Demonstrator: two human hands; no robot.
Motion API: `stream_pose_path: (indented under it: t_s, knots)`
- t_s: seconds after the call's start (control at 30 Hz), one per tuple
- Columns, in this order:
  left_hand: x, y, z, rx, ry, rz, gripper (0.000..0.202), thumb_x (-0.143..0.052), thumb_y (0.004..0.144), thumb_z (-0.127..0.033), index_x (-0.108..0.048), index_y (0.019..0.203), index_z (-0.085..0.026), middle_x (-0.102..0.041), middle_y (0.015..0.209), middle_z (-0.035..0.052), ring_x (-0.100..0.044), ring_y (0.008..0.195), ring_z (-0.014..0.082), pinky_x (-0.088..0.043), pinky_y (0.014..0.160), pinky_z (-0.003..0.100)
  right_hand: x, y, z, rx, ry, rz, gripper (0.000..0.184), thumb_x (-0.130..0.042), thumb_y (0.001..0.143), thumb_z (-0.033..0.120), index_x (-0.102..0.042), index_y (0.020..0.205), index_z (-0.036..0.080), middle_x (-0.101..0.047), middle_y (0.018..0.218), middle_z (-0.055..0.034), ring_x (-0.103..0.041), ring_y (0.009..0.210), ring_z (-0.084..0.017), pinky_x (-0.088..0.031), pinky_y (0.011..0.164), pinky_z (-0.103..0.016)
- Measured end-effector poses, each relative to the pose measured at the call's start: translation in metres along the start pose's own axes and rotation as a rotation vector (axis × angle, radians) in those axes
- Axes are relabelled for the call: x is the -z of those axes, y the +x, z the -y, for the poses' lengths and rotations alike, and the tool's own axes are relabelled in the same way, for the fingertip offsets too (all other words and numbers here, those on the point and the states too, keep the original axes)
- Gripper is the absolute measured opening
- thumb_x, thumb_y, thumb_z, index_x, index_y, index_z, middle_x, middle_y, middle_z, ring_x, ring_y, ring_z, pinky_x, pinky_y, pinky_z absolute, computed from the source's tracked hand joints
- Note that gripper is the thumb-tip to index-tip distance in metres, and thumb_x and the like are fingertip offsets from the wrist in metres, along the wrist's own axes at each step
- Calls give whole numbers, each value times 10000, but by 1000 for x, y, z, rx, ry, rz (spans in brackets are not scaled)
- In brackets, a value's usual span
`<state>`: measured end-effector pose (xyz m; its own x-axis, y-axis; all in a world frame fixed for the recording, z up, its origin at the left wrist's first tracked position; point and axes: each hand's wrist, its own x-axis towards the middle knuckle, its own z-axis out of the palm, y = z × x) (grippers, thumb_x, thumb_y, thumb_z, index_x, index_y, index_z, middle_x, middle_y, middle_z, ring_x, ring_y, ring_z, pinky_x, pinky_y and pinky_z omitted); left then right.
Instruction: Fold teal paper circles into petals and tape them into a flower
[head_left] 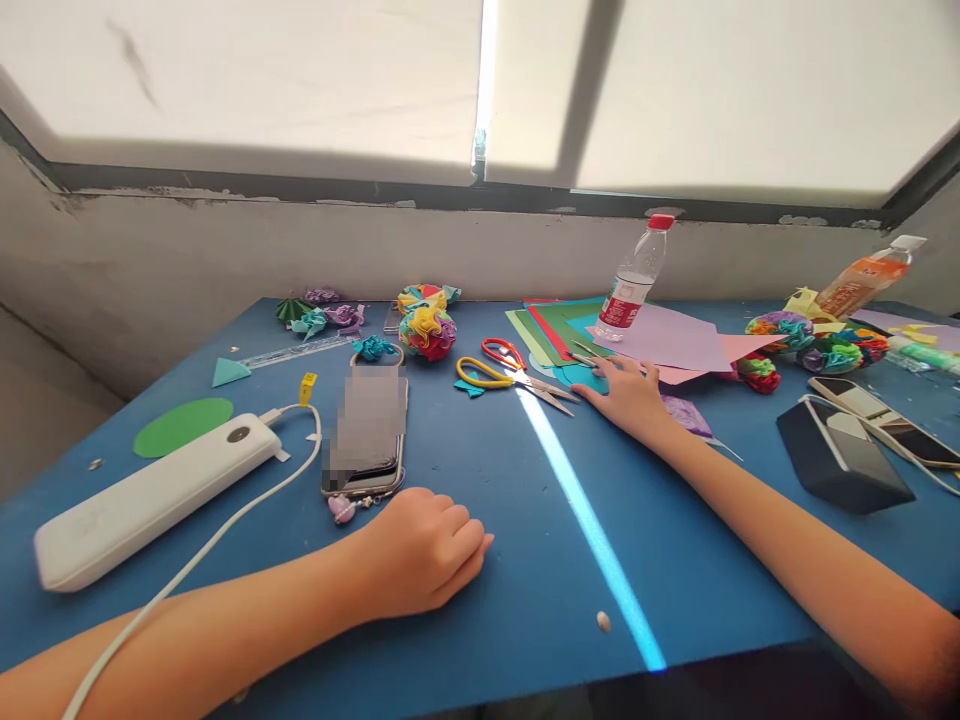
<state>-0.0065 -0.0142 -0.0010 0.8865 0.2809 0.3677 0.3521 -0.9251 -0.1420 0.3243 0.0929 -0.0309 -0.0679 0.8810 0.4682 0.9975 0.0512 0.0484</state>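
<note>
Right hand [622, 395] out over the colored paper, left hand [431, 550] just resting

So the progress looks pretty partway, going by what's lying around. Done, apparently: a multicolored ruffled paper ball [427, 333] at the far middle, plus more paper balls [780, 330] off to the far right. Not so done: a bunch of flat paper sheets [682, 335] right of center, toward the far edge of the blue table [480, 620], with a bottle [628, 290] standing on the lilac one. A green paper oval [184, 425] on the left is cut out but lies flat, so probably no folding there yet. The scissors [514, 378] sit just left of the right hand, blades a bit apart, nobody holding them.

As for the pose, the right arm stretches in from the near right corner, palm down, hand open and fingers spread. The fingertips seem to touch the near edge of the sheets, but there's no obvious grip on anything. The left arm comes in low from the near left, a white cable [247, 510] running across it. That hand is curled into a loose fist on the table, just beside the phone [367, 430]; can't tell if anything's tucked inside.
</note>
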Motion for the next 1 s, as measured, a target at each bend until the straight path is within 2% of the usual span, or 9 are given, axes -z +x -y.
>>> stream_pose_path:
  t_s: [0.17,0.3,0.5,0.63,0.7,0.8,0.87,0.93,1.0]
  knots:
    - [-3,0,-1,-9,4,6,329,-396,907,-195,-490,593,-170,-493,502,-8,-443,433,128,-255,426,290,0,-2,5,78,-58,-108,479,-365,905,470,-551,1174,120,-665,978,-163,-552,1033,-278,-226,971,-491]
    - [-4,0,-2,-21,25,-15,334,-404,910,-196,-485,587,-168,-485,490,-9,-445,429,123,-251,421,283,3,-3,8,167,-102,-129,425,-362,913,384,-556,1165,102,-671,948,-155,-589,962,-250,-215,1002,-469]
    - [-6,0,-5,-74,99,-56,331,-450,902,-216,-463,574,-169,-479,473,-16,-446,425,113,-260,416,266,8,-3,4,191,-92,-134,391,-453,797,261,-566,1138,106,-676,952,-144,-603,956,-254,-232,1006,-501]
    - [-6,-1,-7,-106,116,-96,341,-472,892,-232,-459,557,-171,-467,466,-21,-436,409,114,-250,393,268,23,-3,9,216,-98,-245,270,-411,850,195,-659,910,106,-695,853,-155,-625,946,-270,-219,1021,-518]
    - [-5,-2,-8,-131,121,-121,342,-488,887,-235,-458,552,-170,-452,463,-27,-428,404,111,-252,387,266,36,-11,25,228,-72,-300,266,-409,878,197,-661,896,113,-699,874,-152,-628,960,-271,-231,1026,-508]
    - [-2,-3,-10,-165,132,-156,340,-504,881,-236,-453,551,-174,-422,459,-37,-412,396,105,-252,381,262,57,-37,69,467,130,-359,217,-445,875,145,-631,987,151,-692,984,-116,-623,1005,-245,-264,1031,-474]
    - [0,-3,-12,-188,128,-187,346,-513,874,-235,-448,540,-177,-399,450,-41,-401,386,106,-241,370,261,69,-58,100,688,250,-200,265,-433,871,97,-588,1064,190,-700,975,-63,-593,1072,-248,-206,1050,-517]
    - [2,-3,-14,-232,106,-215,352,-529,866,-237,-449,529,-175,-392,448,-40,-389,376,104,-238,362,259,76,-74,121,767,349,-126,281,-436,868,87,-575,1081,207,-704,963,-46,-596,1066,-239,-203,1055,-515]
    - [4,-3,-15,-292,83,-236,325,-548,860,-245,-498,551,-159,-434,474,-25,-418,393,107,-270,369,260,78,-82,128,803,428,-94,300,-439,862,77,-558,1111,196,-705,955,-49,-605,1046,-240,-199,1058,-526]
